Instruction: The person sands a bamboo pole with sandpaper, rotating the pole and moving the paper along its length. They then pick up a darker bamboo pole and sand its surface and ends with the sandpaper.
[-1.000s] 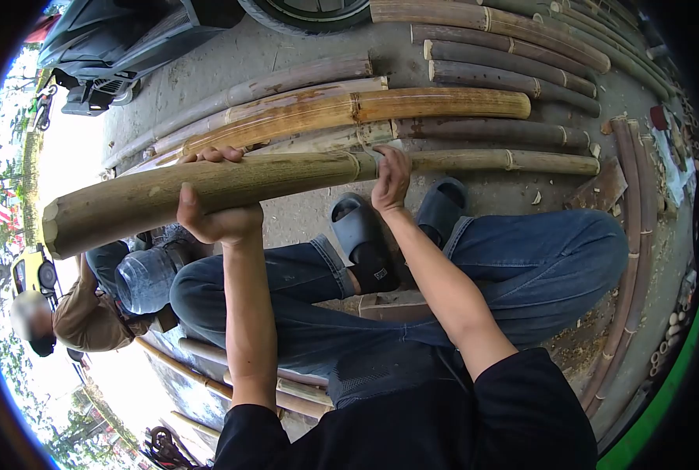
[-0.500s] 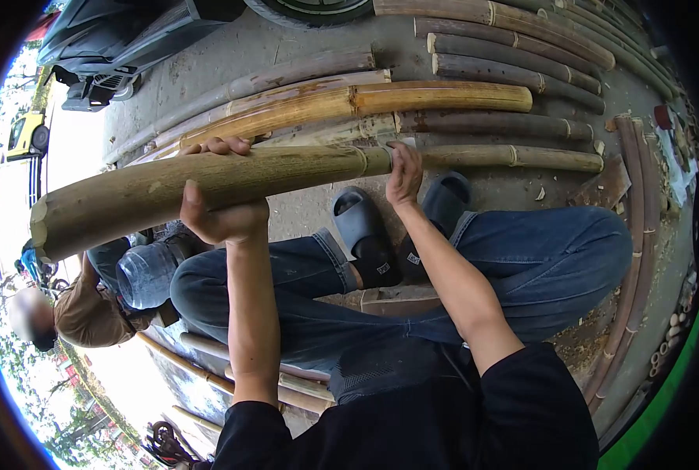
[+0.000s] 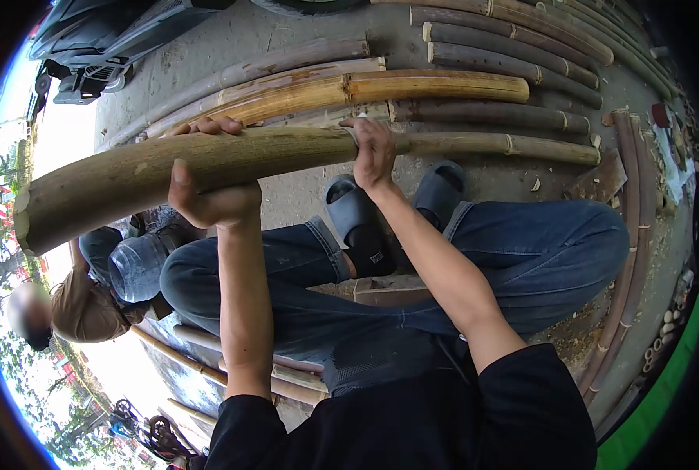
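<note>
A thick greenish-brown bamboo pole (image 3: 287, 149) stretches across in front of me, its cut end at the far left. My left hand (image 3: 216, 200) grips it from below, thumb on the near side and fingers showing over the far side. My right hand (image 3: 375, 153) is closed around the narrower right part, near a node. A small pale edge peeks out above its fingers; what that is I cannot tell. Beneath the pole, my legs in jeans (image 3: 521, 243) are spread, with dark slides (image 3: 353, 207) on the feet.
Several bamboo poles lie on the concrete beyond, one yellowish (image 3: 435, 84) among them. More poles (image 3: 627, 251) run along the right. A parked motorbike (image 3: 114, 43) stands at upper left. A person in a brown top (image 3: 91, 309) sits at the left by a clear plastic bottle (image 3: 138, 270).
My right hand has slid left along the bamboo pole, onto the node. My left hand keeps its hold, and the pole appears slightly higher and further left.
</note>
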Available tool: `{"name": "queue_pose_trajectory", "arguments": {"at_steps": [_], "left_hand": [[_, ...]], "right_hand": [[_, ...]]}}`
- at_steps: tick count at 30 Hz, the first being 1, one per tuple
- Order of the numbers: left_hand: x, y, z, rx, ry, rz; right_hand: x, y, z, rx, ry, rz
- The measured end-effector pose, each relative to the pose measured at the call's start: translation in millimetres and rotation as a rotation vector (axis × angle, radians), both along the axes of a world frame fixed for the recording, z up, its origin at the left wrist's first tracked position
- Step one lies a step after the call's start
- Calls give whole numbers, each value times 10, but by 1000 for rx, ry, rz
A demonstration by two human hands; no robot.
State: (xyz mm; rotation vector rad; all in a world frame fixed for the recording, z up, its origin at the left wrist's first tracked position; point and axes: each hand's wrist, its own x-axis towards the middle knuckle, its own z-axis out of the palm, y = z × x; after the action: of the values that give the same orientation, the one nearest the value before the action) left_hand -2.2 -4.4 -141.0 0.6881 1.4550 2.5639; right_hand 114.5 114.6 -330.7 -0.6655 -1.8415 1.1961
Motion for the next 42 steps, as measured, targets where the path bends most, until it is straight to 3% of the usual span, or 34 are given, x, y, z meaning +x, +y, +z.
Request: {"name": "queue_pose_trajectory", "arguments": {"at_steps": [3, 8, 11, 13, 15, 17, 19, 21, 23, 26, 29, 30, 32, 35, 37, 41, 42], "left_hand": [[-27, -16, -1, -6, 16, -8], [-10, -36, 1, 6, -19, 29], [-36, -14, -8, 4, -14, 27], [-1, -46, -29, -41, 1, 36], [-17, -18, 11, -45, -21, 45], [-48, -13, 3, -39, 26, 43], [-25, -25, -15, -14, -31, 42], [-9, -3, -1, 1, -32, 19], [25, 12, 11, 0, -25, -12], [3, 18, 7, -5, -7, 2], [-27, -5, 10, -2, -2, 26], [-20, 2, 3, -6, -13, 38], [-16, 0, -8, 1, -8, 20], [-24, -16, -18, -30, -25, 14], [-53, -33, -2, -31, -17, 34], [-99, -52, -55, 14, -64, 71], [-94, -48, -48, 12, -51, 51]], "right_hand": [[-96, -216, 485, 88, 109, 10], [183, -46, -467, 159, 33, -143], [202, -94, -419, 103, -99, -270], [-4, -264, 195, 130, 97, -117], [41, -306, 148, 185, 115, -121], [75, -161, -157, 265, 155, -139], [315, 15, -786, 78, -107, -254], [316, 37, -813, 15, -105, -273], [310, -96, -679, -59, -121, -293], [45, -208, -89, 47, 100, -169], [224, -64, -475, 71, -22, -191], [253, -28, -520, 11, -127, -307], [221, -112, -659, 49, -100, -325], [-42, -312, 75, 93, 81, -190], [-48, -349, 131, 178, 82, -150], [257, -145, -782, 84, -138, -359], [279, -132, -785, 57, -211, -404]]}}
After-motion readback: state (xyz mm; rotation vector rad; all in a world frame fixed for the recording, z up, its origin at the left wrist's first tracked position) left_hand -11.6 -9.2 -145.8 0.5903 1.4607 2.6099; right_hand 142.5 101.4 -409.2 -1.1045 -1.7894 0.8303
